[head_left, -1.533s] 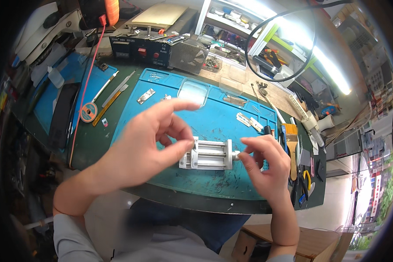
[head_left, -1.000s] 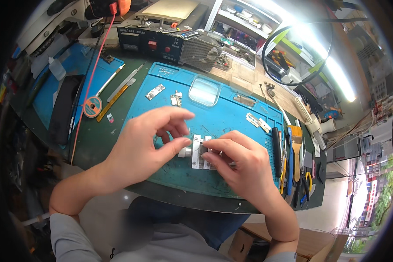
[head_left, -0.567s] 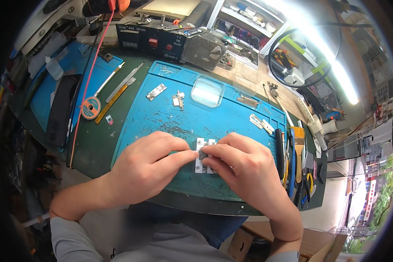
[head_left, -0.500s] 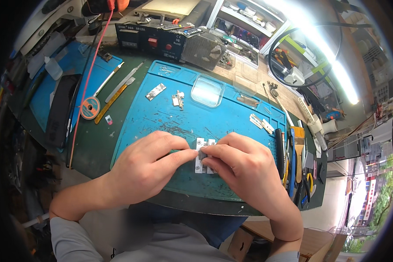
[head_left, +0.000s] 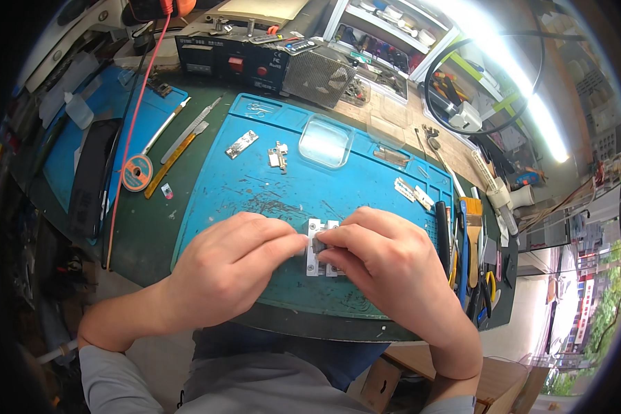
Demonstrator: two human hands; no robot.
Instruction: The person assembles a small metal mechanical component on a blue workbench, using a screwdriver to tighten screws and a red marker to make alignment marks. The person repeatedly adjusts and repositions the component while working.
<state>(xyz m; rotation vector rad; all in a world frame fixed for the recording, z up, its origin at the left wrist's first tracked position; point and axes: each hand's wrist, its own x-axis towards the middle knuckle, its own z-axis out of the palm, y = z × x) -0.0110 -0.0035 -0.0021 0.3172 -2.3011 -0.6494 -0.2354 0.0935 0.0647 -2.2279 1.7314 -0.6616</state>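
Observation:
A small silver metal clamp fixture (head_left: 312, 265) with screws sits on the blue work mat (head_left: 248, 186), near its front. Between its bars is a dark flat piece, partly covered by fingers. My right hand (head_left: 390, 259) grips the fixture from the right, index finger and thumb at the dark piece and hiding much of that side. At the fixture's left edge, my left hand (head_left: 238, 269) is closed in a pinch. Its thumb and index finger meet just beside the metal, and whatever they hold is hidden.
Farther back on the mat lie metal plates (head_left: 241, 144), another small metal fixture (head_left: 278, 157) and a clear plastic box (head_left: 326, 141). A solder spool (head_left: 137, 172) and a yellow-handled knife (head_left: 169, 165) are on the left. Brushes (head_left: 472, 241) and pliers stand at the right edge.
My left fingertips have shifted slightly, and a green sliver seen between those fingers is out of sight. My right hand keeps its place on the fixture. The whole view has moved a little.

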